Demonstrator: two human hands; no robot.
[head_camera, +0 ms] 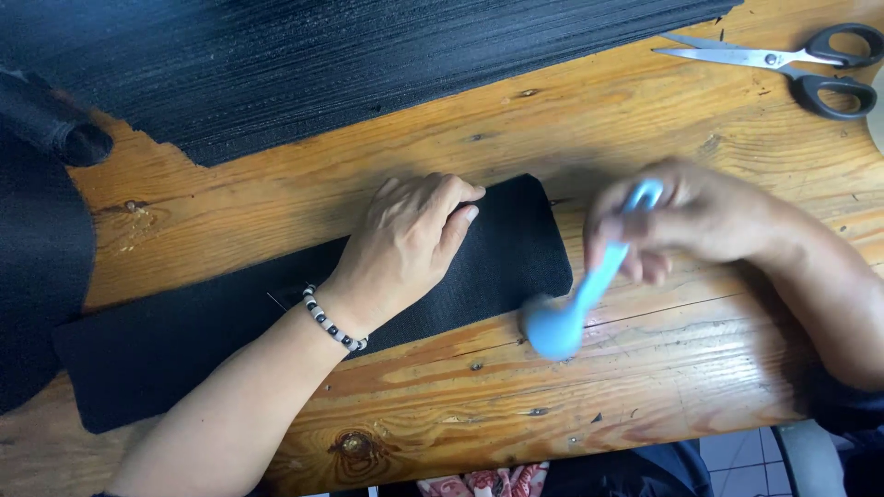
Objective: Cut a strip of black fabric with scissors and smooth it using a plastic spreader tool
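The left hand (405,244) presses flat on the black fabric strip (276,313) on the desk (589,120). The right hand (686,221), its grip closed around a blue tool (575,294), is blurred; the strip might shift if pressure weakens.

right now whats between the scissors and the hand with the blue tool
Only bare wooden table lies between the scissors and the right hand with the blue tool, seen in the head view.

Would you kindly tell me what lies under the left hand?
The left hand presses flat on a black fabric strip, which lies on the wooden table. The fabric beneath the palm is hidden.
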